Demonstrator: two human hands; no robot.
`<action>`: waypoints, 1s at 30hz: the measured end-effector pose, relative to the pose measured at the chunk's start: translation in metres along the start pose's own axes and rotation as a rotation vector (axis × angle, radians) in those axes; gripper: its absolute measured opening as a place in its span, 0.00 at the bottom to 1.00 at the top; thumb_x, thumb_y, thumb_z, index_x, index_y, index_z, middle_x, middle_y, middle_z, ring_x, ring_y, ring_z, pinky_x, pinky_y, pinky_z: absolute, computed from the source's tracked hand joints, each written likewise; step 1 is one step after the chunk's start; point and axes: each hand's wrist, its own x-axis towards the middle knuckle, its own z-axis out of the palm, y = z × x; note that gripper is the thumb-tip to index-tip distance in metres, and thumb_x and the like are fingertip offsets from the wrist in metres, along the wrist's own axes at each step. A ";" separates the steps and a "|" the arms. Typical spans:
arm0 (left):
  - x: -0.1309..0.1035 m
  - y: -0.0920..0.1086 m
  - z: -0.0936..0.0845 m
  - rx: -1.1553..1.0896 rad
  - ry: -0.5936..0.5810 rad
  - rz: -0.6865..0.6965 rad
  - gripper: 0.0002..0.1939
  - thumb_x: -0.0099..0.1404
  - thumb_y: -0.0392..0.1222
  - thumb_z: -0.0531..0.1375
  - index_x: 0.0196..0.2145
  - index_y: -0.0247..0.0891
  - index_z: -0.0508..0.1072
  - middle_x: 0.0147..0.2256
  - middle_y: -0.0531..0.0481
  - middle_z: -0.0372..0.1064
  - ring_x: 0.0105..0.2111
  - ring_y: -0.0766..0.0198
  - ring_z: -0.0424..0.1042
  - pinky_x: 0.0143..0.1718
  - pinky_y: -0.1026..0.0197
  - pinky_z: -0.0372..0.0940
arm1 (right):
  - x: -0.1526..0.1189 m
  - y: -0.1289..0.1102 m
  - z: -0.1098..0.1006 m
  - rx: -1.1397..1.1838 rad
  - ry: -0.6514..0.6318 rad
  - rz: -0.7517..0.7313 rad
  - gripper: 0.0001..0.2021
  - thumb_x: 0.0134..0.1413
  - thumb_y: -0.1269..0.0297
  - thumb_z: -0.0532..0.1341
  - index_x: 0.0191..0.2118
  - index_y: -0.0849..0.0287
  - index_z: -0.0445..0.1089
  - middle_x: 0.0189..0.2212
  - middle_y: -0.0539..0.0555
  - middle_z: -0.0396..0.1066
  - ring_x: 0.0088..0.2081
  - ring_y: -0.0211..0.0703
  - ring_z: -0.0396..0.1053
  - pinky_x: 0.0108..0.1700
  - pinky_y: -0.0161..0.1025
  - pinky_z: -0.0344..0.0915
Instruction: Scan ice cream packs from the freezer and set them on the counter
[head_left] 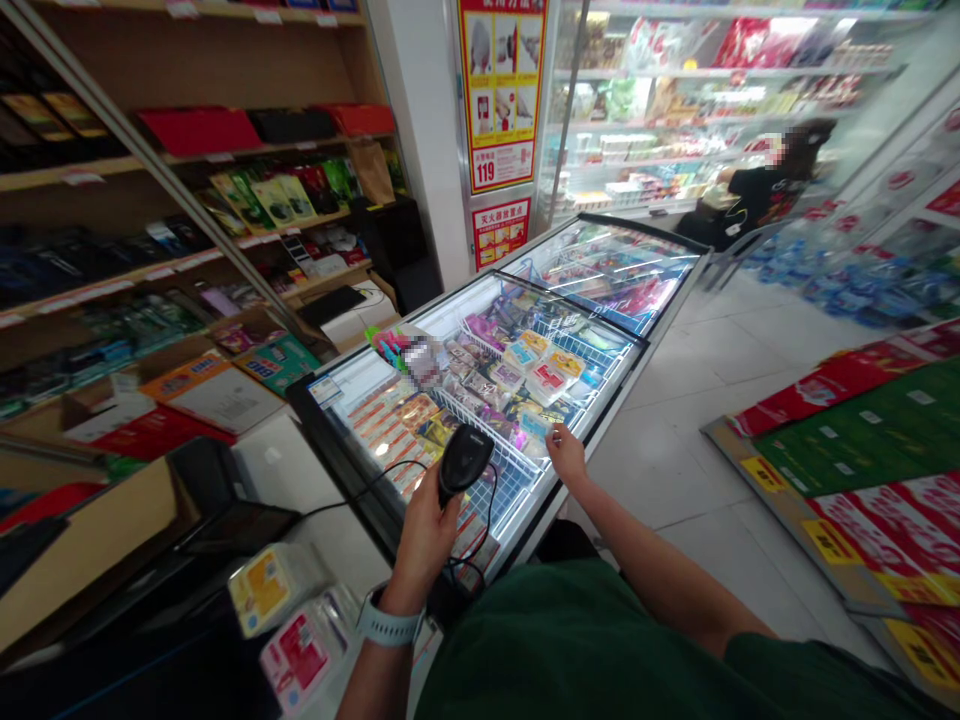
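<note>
My left hand (429, 530), with a pale watch strap on the wrist, is wrapped round the handle of a black handheld scanner (466, 458). The scanner's head points away over the glass top of a chest freezer (375, 425), and its cable hangs beside it. To the right, my right hand (565, 452) is closed above the freezer's near right side; what its fingers hold, if anything, is too small to name. Just beyond it, packs with white, yellow and red labels (551, 378) lie on the glass. Wrapped goods in wire baskets show below.
Stacked clear packs (300, 650) stand at the lower left, near a black machine (225, 510). Shelves line the left wall. A person (776, 190) sits by the lit fridge. Red and green cartons (862, 430) are at right.
</note>
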 end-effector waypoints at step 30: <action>0.004 0.004 -0.001 0.012 0.000 0.017 0.23 0.62 0.37 0.55 0.55 0.35 0.62 0.51 0.39 0.67 0.52 0.53 0.67 0.55 0.50 0.60 | 0.034 -0.058 -0.013 0.270 -0.017 -0.135 0.11 0.53 0.60 0.54 0.42 0.54 0.65 0.30 0.48 0.71 0.31 0.41 0.73 0.35 0.37 0.66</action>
